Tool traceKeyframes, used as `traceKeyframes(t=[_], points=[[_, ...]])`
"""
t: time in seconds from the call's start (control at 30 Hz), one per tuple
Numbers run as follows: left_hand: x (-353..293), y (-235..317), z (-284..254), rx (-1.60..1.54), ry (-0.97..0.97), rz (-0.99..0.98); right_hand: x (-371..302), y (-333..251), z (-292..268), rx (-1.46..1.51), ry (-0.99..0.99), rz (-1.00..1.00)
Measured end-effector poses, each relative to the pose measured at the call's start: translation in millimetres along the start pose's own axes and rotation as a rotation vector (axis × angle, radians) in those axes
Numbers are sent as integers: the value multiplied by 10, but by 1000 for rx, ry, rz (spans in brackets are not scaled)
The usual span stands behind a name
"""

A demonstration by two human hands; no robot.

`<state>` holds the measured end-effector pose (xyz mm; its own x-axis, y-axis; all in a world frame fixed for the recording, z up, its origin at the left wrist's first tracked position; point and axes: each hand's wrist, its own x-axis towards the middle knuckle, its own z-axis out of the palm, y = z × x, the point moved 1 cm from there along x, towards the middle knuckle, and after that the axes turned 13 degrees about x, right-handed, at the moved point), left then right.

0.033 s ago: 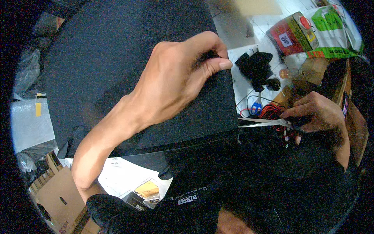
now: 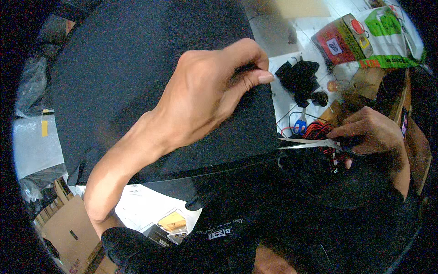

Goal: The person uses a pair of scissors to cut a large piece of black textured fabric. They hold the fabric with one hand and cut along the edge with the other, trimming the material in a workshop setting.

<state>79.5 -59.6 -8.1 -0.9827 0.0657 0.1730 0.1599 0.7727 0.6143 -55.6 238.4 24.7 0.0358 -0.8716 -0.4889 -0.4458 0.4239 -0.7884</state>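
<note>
A large black sheet [image 2: 123, 86], its material not certain from here, spreads over the left and middle of the view. My left hand [image 2: 200, 91] reaches across it, thumb and fingers pinched together at its right edge. On the right, my right hand [image 2: 376, 132] is closed around the handles of a pair of scissors [image 2: 310, 144], and the handles are mostly hidden by my fingers. The blades are spread apart and point left, with their tips at the sheet's right edge near its lower corner.
Beyond the sheet lie blue-handled scissors [image 2: 299, 126], red and black wires [image 2: 319, 129], a black crumpled item [image 2: 299, 80] and a red-capped can [image 2: 340, 43] beside a green and white bag [image 2: 388, 25]. Clear plastic wrap [image 2: 34, 86] and cardboard [image 2: 68, 230] are at the left.
My left hand has shifted very slightly to the right and down at the sheet's edge. The scissors and my right hand look almost the same.
</note>
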Motion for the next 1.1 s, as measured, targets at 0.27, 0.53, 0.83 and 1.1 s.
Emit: traceKeyframes(t=[0.27,0.53,0.83,1.1], points=[[51,-97,66,132,164,222,81,-30,-57,-31,-31,0],[17,-129,94,154,182,197,338,97,-39,-18,-125,56],[2,-106,95,193,184,167,456,71,2,-69,-139,-158],[23,-132,146,145,230,190,378,186,56,36,-160,156]])
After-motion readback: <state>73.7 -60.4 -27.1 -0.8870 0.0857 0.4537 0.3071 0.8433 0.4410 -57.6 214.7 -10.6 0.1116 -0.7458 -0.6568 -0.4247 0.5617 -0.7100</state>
